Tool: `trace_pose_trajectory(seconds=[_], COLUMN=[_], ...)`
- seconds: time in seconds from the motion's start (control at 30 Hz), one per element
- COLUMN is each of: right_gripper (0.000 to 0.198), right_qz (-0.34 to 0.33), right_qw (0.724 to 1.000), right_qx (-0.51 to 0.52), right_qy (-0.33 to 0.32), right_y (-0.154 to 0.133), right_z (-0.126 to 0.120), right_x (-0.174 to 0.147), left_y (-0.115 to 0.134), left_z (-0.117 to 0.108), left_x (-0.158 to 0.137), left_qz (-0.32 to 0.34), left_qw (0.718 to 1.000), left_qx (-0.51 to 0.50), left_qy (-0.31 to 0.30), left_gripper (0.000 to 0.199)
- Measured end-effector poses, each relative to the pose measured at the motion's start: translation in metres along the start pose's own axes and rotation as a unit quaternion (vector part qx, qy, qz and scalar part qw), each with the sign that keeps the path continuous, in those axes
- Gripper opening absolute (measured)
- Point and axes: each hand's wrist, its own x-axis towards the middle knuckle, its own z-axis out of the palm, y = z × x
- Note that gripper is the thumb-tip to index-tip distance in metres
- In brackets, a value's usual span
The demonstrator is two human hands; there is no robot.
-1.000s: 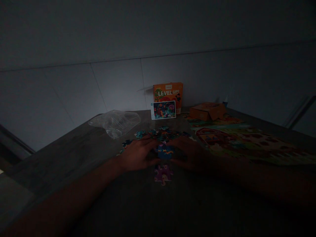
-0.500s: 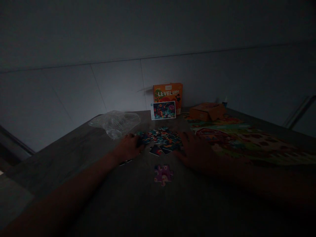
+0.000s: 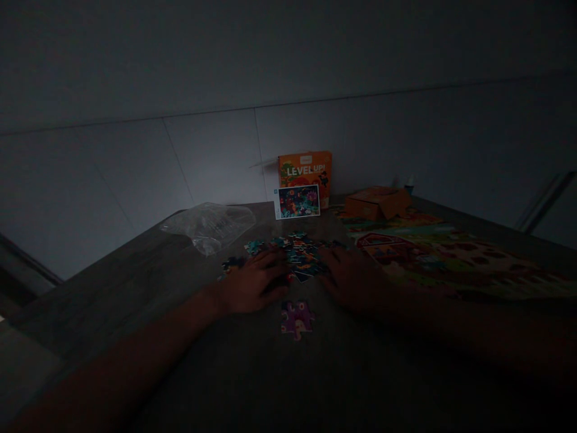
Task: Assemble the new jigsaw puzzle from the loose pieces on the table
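A heap of dark, colourful jigsaw pieces point(image 3: 301, 249) lies on the grey table point(image 3: 288, 373). My left hand point(image 3: 255, 282) rests over the heap's left side with its fingers spread, covering some pieces. At the right side, my right hand point(image 3: 345, 273) lies with fingers stretched against the heap's edge; dim light blurs its outline. Nearer to me, between my two forearms, are purple jigsaw pieces point(image 3: 297, 319) that look joined in one small patch. More dark pieces point(image 3: 233, 263) show beyond my left wrist.
An orange "LEVEL UP!" box point(image 3: 305, 165) stands against the wall, with a picture card point(image 3: 297, 202) leaning before it. A crumpled clear plastic bag point(image 3: 210, 225) lies back left. At right are an orange open box point(image 3: 376, 203) and a large farm-scene puzzle point(image 3: 442, 255).
My left hand has moved right and a little nearer to me, over the pieces, with its fingers more spread. Pieces it hid before now show at its left. My right hand has barely shifted.
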Motion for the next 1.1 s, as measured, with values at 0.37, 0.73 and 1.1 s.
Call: trace_pose_trajectory(seconds=[0.37,0.73,1.1], right_gripper=[0.052,0.055,0.041], right_qz=[-0.144,-0.230,-0.094], right_qw=[0.968,0.938,0.990], right_qx=[0.166,0.174,0.106], right_qy=[0.124,0.191,-0.004], right_y=[0.003,0.003,0.005], right_z=[0.005,0.003,0.002], right_x=[0.001,-0.002,0.002], left_y=[0.008,0.017,-0.031], left_z=[-0.002,-0.009,-0.008], left_x=[0.000,0.002,0.000], left_qz=[0.103,0.082,-0.222], left_qw=[0.994,0.991,0.968], left_qx=[-0.029,-0.043,0.078], left_qy=[0.014,0.098,0.084], left_gripper=[0.055,0.037,0.031])
